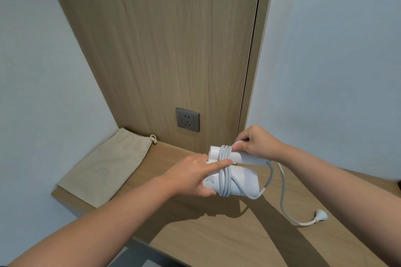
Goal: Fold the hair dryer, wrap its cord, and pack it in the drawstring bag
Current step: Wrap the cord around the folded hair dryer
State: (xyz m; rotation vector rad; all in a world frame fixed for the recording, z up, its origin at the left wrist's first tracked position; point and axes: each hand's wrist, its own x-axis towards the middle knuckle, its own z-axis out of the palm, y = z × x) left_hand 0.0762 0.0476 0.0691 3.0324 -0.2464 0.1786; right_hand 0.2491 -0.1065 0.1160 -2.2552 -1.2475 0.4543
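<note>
Cord hides part of hair dryer; left hand grips it, right hand pinches cord.

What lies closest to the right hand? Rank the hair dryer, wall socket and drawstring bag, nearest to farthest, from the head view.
1. The hair dryer: held by the right hand at its handle end.
2. The wall socket: on the wood panel, up and to the hand's left.
3. The drawstring bag: lying flat at the far left of the counter.
</note>
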